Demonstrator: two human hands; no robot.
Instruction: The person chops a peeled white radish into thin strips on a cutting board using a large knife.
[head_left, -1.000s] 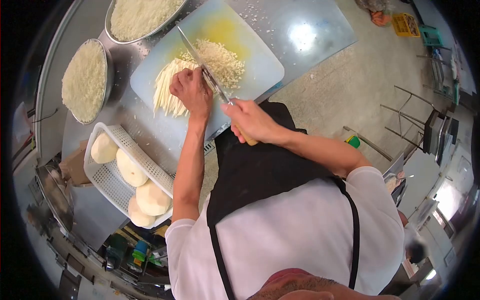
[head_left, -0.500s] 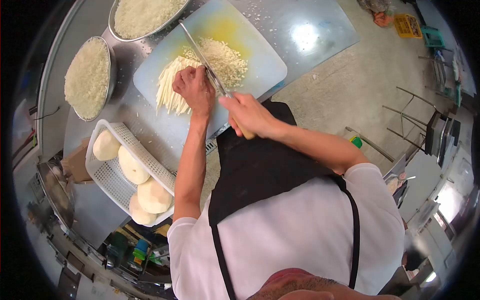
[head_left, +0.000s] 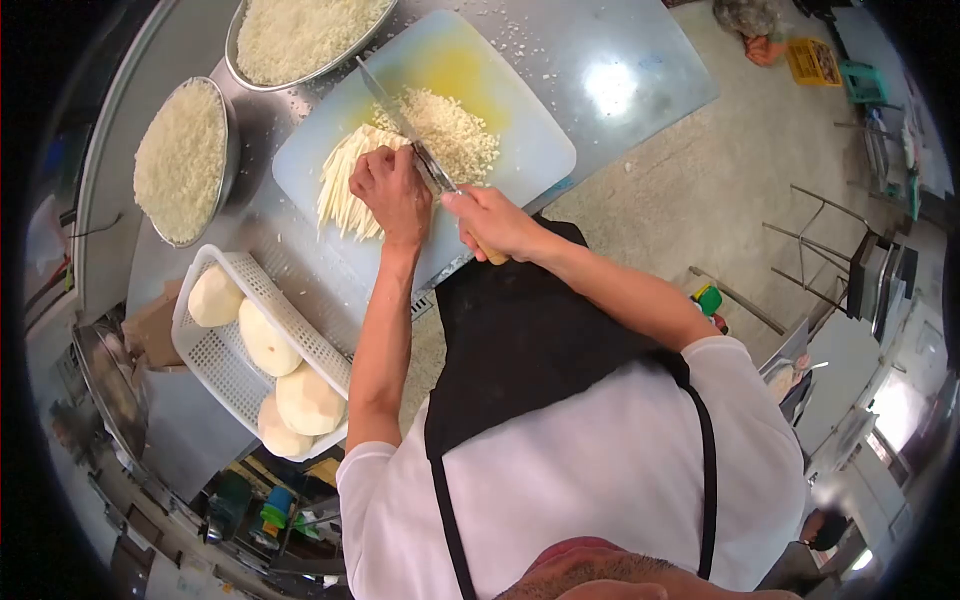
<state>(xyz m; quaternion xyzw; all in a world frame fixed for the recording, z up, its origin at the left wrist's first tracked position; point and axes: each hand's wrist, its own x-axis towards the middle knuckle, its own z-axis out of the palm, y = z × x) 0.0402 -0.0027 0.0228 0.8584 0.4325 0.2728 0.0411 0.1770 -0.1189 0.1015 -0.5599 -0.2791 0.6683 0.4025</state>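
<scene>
My right hand (head_left: 492, 222) is wrapped round the wooden handle of a long kitchen knife (head_left: 393, 108). Its blade points to the upper left and lies between a bundle of pale vegetable strips (head_left: 345, 185) and a heap of small diced bits (head_left: 455, 128). With curled fingers, my left hand (head_left: 393, 190) presses on the strips, its knuckles close against the blade. Strips and dice both lie on a white cutting board (head_left: 525, 120) with a yellow stain. The fingertips of my left hand are hidden under the hand.
Two metal bowls heaped with chopped white vegetable (head_left: 180, 160) stand left of the board and behind it. A white perforated basket (head_left: 225, 360) with several peeled round vegetables (head_left: 268, 335) sits at the near left. Scraps dot the metal table (head_left: 640, 60).
The view has shifted slightly, so board, bowls and basket appear a little lower. Both hands keep their holds; the knife stays at the edge of the strips.
</scene>
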